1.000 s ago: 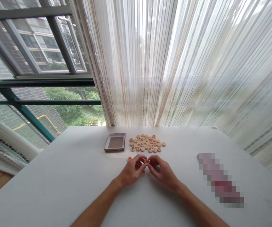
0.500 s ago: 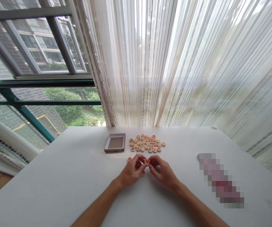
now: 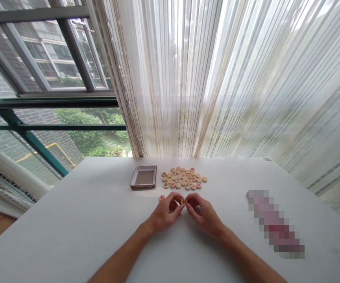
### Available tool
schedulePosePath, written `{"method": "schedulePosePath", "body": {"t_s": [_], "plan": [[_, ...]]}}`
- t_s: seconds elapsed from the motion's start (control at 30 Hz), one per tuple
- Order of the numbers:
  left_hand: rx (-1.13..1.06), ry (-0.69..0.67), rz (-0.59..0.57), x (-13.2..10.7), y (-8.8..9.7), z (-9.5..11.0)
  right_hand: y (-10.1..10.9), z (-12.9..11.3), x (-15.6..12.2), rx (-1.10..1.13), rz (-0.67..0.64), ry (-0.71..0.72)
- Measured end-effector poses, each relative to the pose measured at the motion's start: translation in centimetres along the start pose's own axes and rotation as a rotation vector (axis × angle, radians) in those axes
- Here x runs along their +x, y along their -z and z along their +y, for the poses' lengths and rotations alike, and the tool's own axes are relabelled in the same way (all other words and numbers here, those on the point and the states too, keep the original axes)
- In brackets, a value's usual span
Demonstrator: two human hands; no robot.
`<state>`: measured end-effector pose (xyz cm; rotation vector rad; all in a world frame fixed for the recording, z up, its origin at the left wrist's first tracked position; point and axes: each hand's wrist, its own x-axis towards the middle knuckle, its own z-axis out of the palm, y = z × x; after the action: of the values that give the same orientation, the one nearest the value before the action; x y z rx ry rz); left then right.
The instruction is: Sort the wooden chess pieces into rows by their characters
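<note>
Both hands meet at the middle of a white table (image 3: 69,236). My left hand (image 3: 164,214) and my right hand (image 3: 204,214) pinch one round wooden chess piece (image 3: 183,201) with a red character between their fingertips. A second red-marked piece (image 3: 162,197) lies on the table just left of my left hand. Behind the hands, several more round wooden pieces (image 3: 183,179) lie flat in a cluster, some marked red, some black.
A shallow brown box (image 3: 144,177) lies left of the cluster. A blurred pinkish object (image 3: 274,224) lies on the table's right side. Striped sheer curtains (image 3: 217,78) hang behind the far edge, and a window (image 3: 40,78) shows at the left.
</note>
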<state>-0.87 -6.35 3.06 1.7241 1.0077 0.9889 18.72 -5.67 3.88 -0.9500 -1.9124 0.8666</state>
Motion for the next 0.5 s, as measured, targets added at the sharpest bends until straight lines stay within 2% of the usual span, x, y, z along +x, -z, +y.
{"method": "schedulePosePath", "body": {"t_s": [0.5], "plan": [[0.043,-0.016,-0.032,-0.12,0.02,0.97,0.12,0.07,-0.03,-0.05,-0.007,-0.037]]}}
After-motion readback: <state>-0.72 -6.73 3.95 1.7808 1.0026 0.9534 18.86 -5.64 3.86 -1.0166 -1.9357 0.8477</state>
